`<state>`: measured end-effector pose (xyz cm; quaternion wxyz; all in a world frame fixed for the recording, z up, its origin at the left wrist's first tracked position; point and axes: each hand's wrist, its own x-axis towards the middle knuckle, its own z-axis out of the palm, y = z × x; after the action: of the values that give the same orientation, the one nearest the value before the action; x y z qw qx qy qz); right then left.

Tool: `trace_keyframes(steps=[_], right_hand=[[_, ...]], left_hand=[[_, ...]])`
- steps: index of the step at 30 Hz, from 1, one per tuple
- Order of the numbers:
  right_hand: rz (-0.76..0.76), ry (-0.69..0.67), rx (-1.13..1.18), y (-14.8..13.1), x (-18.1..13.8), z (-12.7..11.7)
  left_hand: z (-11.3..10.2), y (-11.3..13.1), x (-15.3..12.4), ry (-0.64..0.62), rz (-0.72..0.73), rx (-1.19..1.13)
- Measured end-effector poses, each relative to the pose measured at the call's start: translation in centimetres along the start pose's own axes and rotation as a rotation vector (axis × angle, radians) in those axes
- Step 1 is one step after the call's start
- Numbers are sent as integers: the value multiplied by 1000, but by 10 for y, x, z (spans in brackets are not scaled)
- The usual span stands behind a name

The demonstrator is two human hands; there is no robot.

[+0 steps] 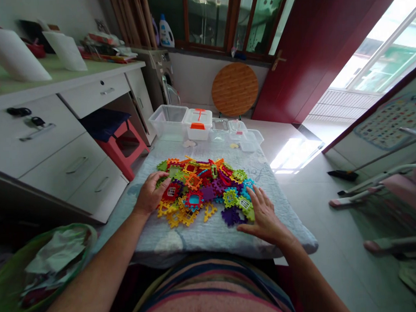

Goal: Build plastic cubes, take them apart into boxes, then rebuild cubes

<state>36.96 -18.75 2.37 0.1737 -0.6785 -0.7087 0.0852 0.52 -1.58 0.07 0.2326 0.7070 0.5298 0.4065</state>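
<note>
A heap of colourful interlocking plastic tiles (204, 188) lies in the middle of a small table covered with a pale grey cloth (197, 236). My left hand (150, 194) rests on the heap's left edge, fingers curled over a green and a red tile. My right hand (263, 213) lies flat at the heap's right edge, fingers spread, touching green and purple tiles. Neither hand lifts a tile.
Clear plastic boxes (167, 118), one white with an orange latch (198, 124), stand at the table's far end. White drawers (67, 147) and a red stool (120, 145) are on the left, a green bin (37, 266) near left, tiled floor (334, 242) right.
</note>
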Motion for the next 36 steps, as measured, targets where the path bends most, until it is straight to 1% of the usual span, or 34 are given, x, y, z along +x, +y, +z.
trace_keyframes(steps=[3,5,7,13,26,30,36], right_hand=[[22,-28,-52,-2,-6,24],[36,-7,-62,-4,1,35],[31,17,-63,-6,9,40],[-10,32,-46,-9,24,40],[-21,103,-28,-11,23,42],[-42,173,26,-7,22,44],[-34,343,98,-2,22,48]], left_hand=[[1,0,0,2,-4,12],[0,0,0,2,-9,13],[-1,0,0,0,-14,11],[-1,0,1,4,-13,3],[-2,0,0,3,-18,8],[-2,1,0,17,-29,-15],[-3,3,-3,-1,-83,-44]])
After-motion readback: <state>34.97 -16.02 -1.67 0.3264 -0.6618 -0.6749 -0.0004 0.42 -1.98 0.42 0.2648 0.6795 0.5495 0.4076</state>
